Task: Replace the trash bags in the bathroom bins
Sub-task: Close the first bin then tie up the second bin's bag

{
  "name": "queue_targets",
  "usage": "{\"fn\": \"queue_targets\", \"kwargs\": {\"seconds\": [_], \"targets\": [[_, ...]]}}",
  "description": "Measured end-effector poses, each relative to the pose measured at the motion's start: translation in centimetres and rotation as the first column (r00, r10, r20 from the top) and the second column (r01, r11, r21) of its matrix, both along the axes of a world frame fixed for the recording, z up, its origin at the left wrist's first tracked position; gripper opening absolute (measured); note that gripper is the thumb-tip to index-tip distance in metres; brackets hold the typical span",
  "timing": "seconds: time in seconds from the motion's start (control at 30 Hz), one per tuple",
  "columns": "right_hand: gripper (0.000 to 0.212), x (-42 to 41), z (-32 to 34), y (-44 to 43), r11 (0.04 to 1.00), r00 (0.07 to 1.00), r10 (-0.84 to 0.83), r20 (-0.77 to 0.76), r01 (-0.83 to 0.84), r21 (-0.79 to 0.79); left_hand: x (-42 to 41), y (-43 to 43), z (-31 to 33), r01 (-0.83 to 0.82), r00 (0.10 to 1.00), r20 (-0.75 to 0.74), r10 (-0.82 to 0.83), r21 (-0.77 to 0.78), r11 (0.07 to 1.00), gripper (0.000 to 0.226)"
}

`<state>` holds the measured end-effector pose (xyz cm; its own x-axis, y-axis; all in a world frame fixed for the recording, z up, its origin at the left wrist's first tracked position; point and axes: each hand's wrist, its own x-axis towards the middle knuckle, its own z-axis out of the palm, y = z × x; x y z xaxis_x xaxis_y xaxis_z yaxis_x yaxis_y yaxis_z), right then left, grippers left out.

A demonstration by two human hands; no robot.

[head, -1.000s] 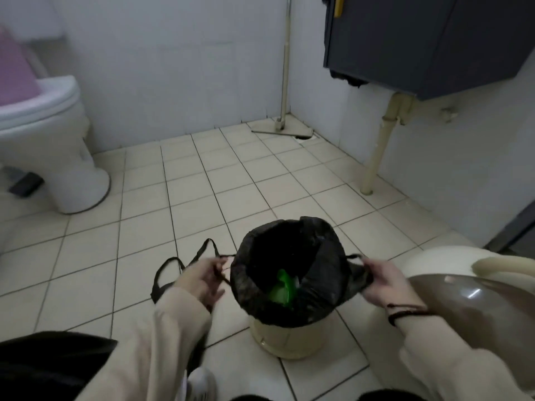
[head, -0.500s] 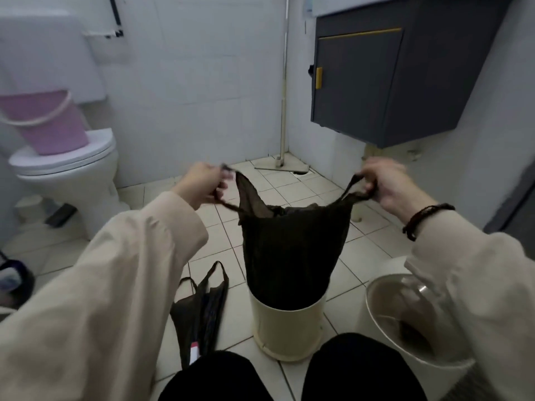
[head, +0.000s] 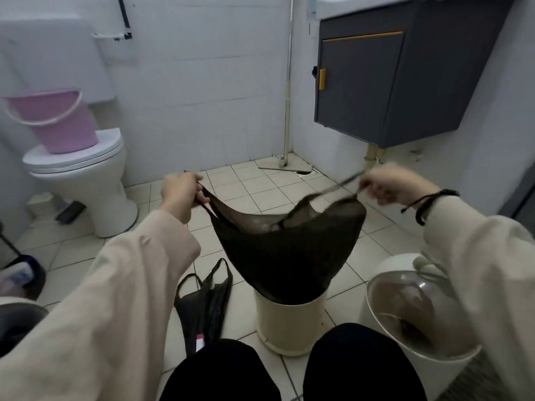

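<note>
A black trash bag (head: 286,250) hangs stretched between my two hands, its lower end still inside the small cream bin (head: 289,328) on the floor. My left hand (head: 182,195) grips the bag's left handle. My right hand (head: 390,186) grips the right handle, pulled thin and taut. A second, flat black bag (head: 205,302) with a small red and white label lies on the tiles left of the bin. The full bag's contents are hidden.
A cream bin lid (head: 411,311) lies upturned to the right of the bin. At the left stands a white toilet (head: 84,180) with a pink bucket (head: 58,120) on its seat. A grey cabinet (head: 390,79) hangs at the right. A mop (head: 286,111) leans in the corner.
I have lifted the bag's handles up off the bin's rim and pulled them wide apart. The view rose from looking down into the bin to facing the room.
</note>
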<state>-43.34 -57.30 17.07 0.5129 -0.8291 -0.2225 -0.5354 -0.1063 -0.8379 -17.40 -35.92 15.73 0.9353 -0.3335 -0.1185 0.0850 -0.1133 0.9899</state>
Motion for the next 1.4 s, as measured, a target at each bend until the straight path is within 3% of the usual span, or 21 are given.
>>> {"fn": "queue_targets", "kwargs": {"seconds": [0.03,0.07,0.13,0.2,0.27,0.3,0.4,0.43,0.53,0.57,0.7,0.8,0.9,1.0,1.1,1.23,1.4], "targets": [[0.023,0.0,1.0,-0.2,0.996,0.959,-0.074,0.272,0.055,0.077,0.5,0.2,0.4,-0.018,0.999,-0.028,0.017,-0.053,0.998,0.024],[0.023,0.0,1.9,-0.2,0.985,0.858,-0.136,0.495,0.063,0.161,0.8,0.4,0.6,-0.001,0.999,-0.04,-0.002,-0.081,0.997,0.024],[0.024,0.4,2.6,0.2,0.964,0.666,-0.216,0.714,0.032,0.262,0.5,0.4,0.8,0.061,0.998,0.003,-0.061,-0.05,0.997,0.02],[0.027,1.4,1.7,0.9,0.948,0.682,-0.247,0.689,0.024,0.316,0.1,0.1,1.1,0.033,0.994,0.108,-0.026,-0.072,0.997,0.016],[0.028,2.4,0.7,1.8,0.931,0.754,-0.258,0.604,0.027,0.365,0.0,-0.2,1.5,-0.041,0.989,0.136,0.061,-0.141,0.989,0.022],[0.028,2.6,0.6,2.2,0.923,0.739,-0.284,0.61,0.037,0.384,-0.1,-0.3,1.8,-0.033,0.988,0.144,0.055,-0.155,0.987,0.023],[0.027,2.6,1.9,3.1,0.913,0.511,-0.381,0.771,0.079,0.399,-0.5,-0.7,2.4,0.061,0.963,0.268,-0.025,-0.125,0.99,0.021],[0.028,2.5,2.4,3.5,0.929,0.475,-0.367,0.8,0.143,0.342,-0.8,-0.9,2.6,0.073,0.95,0.311,-0.038,-0.103,0.992,0.02],[0.03,3.2,2.9,5.2,0.901,0.597,-0.253,0.761,0.433,-0.04,-2.6,-1.7,3.2,0.07,0.895,0.443,-0.05,-0.03,0.997,0.02],[0.03,3.6,2.8,5.9,0.881,0.605,-0.225,0.764,0.461,-0.105,-3.6,-2.0,3.1,0.102,0.886,0.458,-0.066,-0.055,0.993,0.02],[0.031,5.4,0.7,8.6,0.964,0.535,-0.172,0.827,0.266,0.028,-8.4,-3.6,1.8,0.314,0.891,0.403,-0.208,-0.217,0.924,0.023],[0.027,5.9,-2.0,9.0,0.987,0.669,-0.115,0.734,0.158,0.011,-10.1,-4.0,-1.3,0.425,0.854,0.4,-0.332,-0.168,0.889,0.013],[0.027,6.0,-2.9,8.3,0.995,0.809,0.028,0.587,0.031,-0.09,-10.1,-3.9,-3.6,0.498,0.757,0.48,-0.442,0.012,0.867,0.026],[0.045,6.4,-3.2,7.8,0.985,0.882,0.146,0.448,-0.09,-0.146,-9.8,-4.0,-4.4,0.537,0.723,0.47,-0.505,0.076,0.84,0.031],[0.061,6.5,-4.0,7.9,0.965,0.924,0.249,0.291,-0.21,-0.158,-9.6,-4.1,-4.8,0.542,0.766,0.391,-0.511,0.035,0.84,0.022],[0.073,6.9,-4.8,7.4,0.954,0.932,0.299,0.205,-0.285,-0.099,-9.6,-4.4,-5.0,0.527,0.825,0.283,-0.49,-0.071,0.847,0.013],[0.074,7.3,-5.5,7.4,0.918,0.872,0.37,0.32,-0.396,0.016,-10.5,-4.2,-4.4,0.605,0.795,0.164,-0.584,-0.165,0.779,0.014]]}}
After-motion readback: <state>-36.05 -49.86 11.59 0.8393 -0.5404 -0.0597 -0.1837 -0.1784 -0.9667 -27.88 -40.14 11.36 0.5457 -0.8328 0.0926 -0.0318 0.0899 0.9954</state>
